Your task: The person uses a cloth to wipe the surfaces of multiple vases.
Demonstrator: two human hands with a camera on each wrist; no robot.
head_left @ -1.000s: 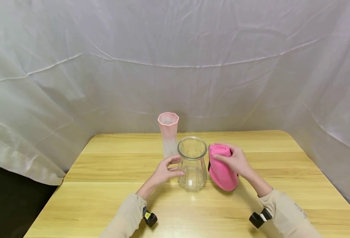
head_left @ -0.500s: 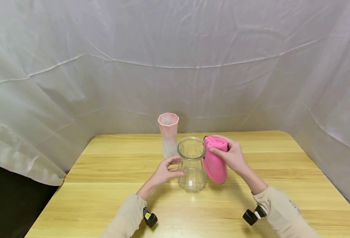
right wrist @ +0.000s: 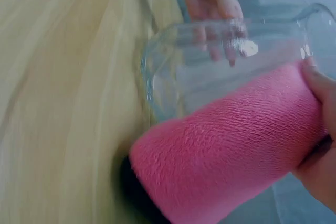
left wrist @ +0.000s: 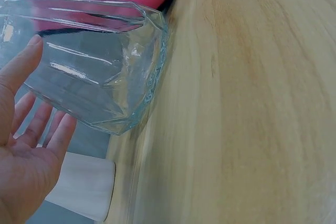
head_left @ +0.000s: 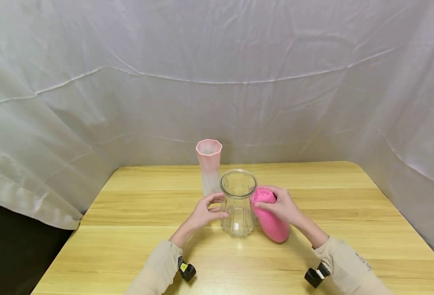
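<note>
- Our left hand [head_left: 203, 213] rests open-fingered against the glass vase [head_left: 238, 203] (upright on the tabletop [head_left: 128, 246]).
- Our right hand [head_left: 284, 207] grips the pink rolled towel [head_left: 272, 223], pressed against the vase's right side.

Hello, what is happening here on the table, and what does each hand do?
A person works at a wooden table with both hands. The left hand touches the side of a clear glass vase that stands upright. The right hand grips a rolled pink cloth and holds it against the vase's other side, its lower end close to the table. Behind the glass vase stands a frosted pink vase, which nobody touches.
</note>
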